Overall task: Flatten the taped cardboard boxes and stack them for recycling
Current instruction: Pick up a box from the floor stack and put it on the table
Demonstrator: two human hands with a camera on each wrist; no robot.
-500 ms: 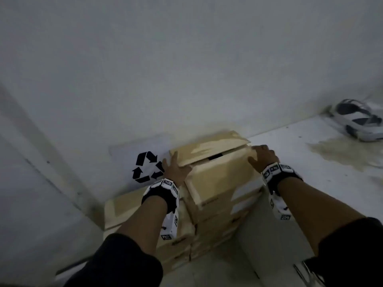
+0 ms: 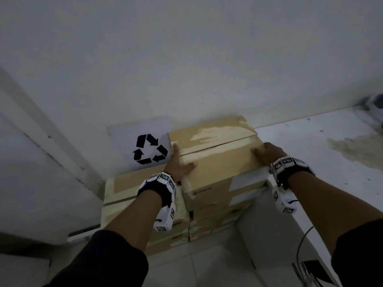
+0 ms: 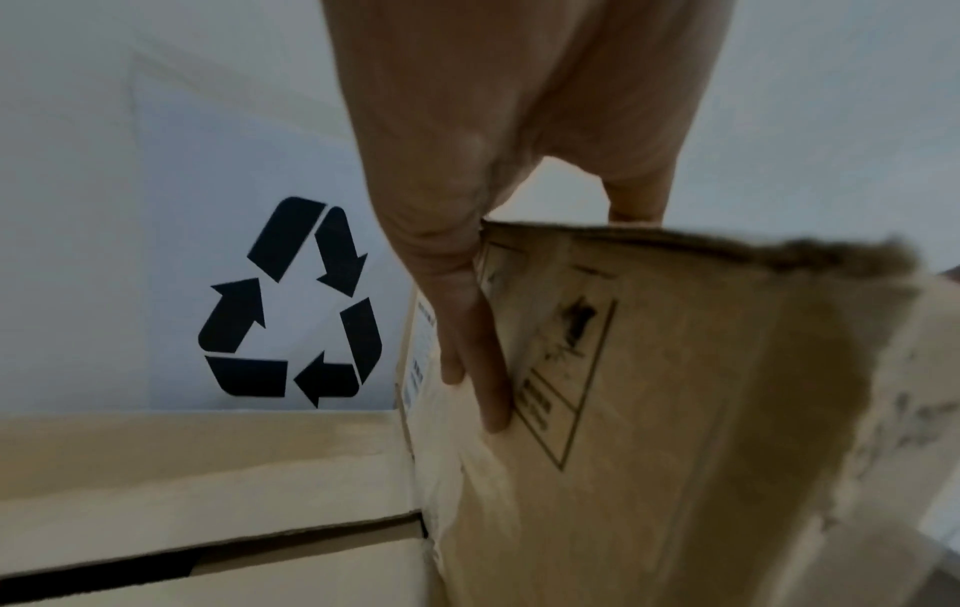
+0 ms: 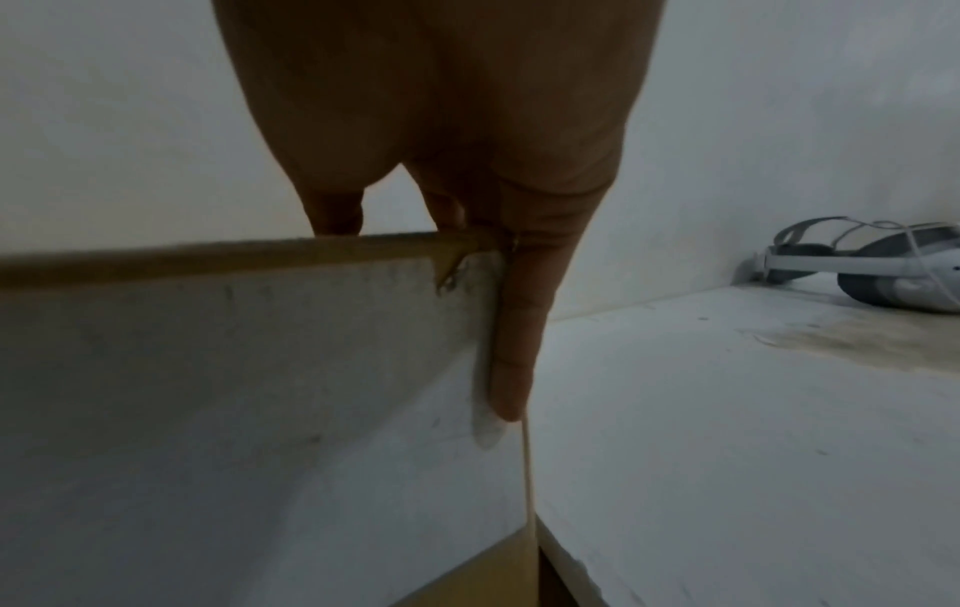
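Observation:
A tan cardboard box [image 2: 217, 162] with torn tape marks sits on top of a stack of similar boxes [image 2: 211, 216] against the wall. My left hand [image 2: 180, 162] grips its left top edge, thumb on the lid. In the left wrist view the fingers [image 3: 467, 328] run straight down the box's side [image 3: 675, 410]. My right hand [image 2: 269, 152] grips the right top edge the same way, thumb on top. One finger [image 4: 519, 328] lies down the corner of the box's side [image 4: 233, 369]. The lid flaps lie almost flat with a thin dark gap.
A lower stack of boxes [image 2: 124, 189] stands just to the left. A paper with a recycling sign [image 2: 150, 149] hangs on the wall behind. A white ledge [image 2: 310, 141] to the right carries a stain [image 2: 356, 150] and a headset [image 4: 883, 267]. A cable [image 2: 306, 241] hangs at the lower right.
The far flap, raised before, now lies down nearly flat. Both hands have settled on the box's side edges with thumbs on the lid.

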